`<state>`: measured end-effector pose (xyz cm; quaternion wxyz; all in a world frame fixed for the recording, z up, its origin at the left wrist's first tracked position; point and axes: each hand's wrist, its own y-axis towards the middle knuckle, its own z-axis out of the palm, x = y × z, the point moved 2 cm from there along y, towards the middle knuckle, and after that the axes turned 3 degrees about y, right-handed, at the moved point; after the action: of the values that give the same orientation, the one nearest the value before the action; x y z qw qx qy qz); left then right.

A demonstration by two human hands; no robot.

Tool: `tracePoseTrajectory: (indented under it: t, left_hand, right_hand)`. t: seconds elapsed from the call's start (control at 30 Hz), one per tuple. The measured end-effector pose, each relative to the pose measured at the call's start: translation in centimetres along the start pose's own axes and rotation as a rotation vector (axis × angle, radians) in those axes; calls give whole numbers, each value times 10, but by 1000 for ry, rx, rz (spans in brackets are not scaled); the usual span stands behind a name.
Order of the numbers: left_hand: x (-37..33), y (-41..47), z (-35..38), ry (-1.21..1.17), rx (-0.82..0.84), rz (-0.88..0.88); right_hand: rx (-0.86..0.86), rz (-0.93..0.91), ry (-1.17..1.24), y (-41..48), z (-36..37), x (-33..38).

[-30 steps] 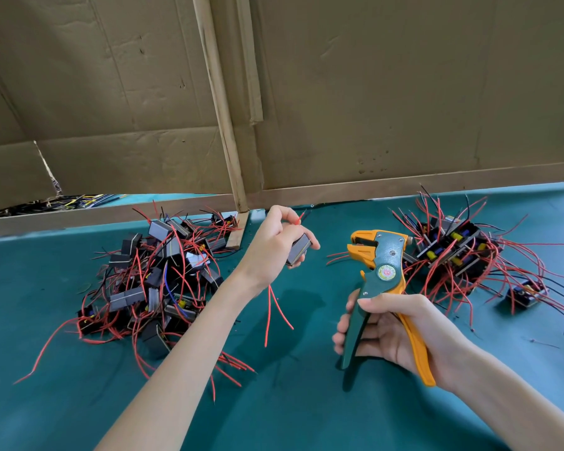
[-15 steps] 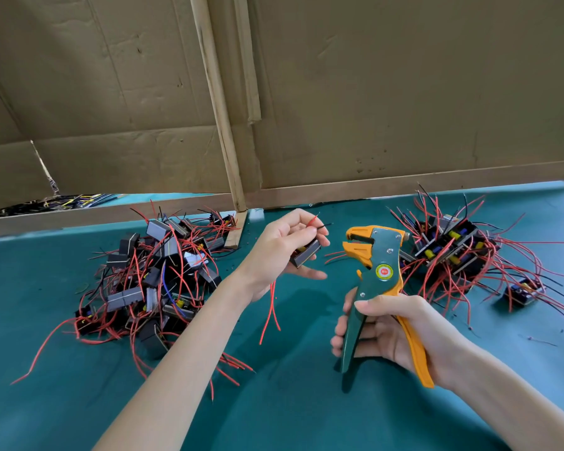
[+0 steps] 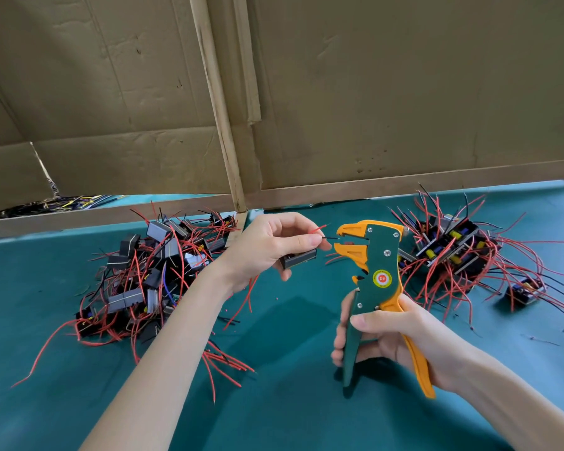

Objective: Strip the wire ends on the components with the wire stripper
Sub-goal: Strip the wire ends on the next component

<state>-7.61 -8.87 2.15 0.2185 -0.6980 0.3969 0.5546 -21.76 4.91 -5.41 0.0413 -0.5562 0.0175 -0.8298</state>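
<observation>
Feeding a thin black wire (image 3: pixel 331 238) to the open mouth of the wire stripper (image 3: pixel 376 275), the left hand (image 3: pixel 271 245) pinches the lead between thumb and forefinger close to its tip. The small dark component (image 3: pixel 298 258) it belongs to is tucked under the other fingers, above the green worktop (image 3: pixel 274 402). The wire looks light and limp, likely to bend unless held near its end, while the component appears rigid and light enough to hang from the grip. A red lead (image 3: pixel 318 228) juts up beside the black one and could slip into the tool with it.

The right hand (image 3: pixel 394 336) is wrapped round the stripper's spread handles, holding it upright. A tangled heap (image 3: pixel 150 281) of similar parts lies to the left, and a second cluster (image 3: pixel 450 252) sits just behind the tool, its stray wires near enough to snag. A cardboard wall (image 3: pixel 404 92) closes off the back.
</observation>
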Motion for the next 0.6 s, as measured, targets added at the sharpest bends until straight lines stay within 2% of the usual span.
tracePoseTrajectory:
  t: [0.6]
  left_hand:
    - [-8,-3,3,94,59,5]
  right_hand:
    - [32,-34,-56,-2,0,2]
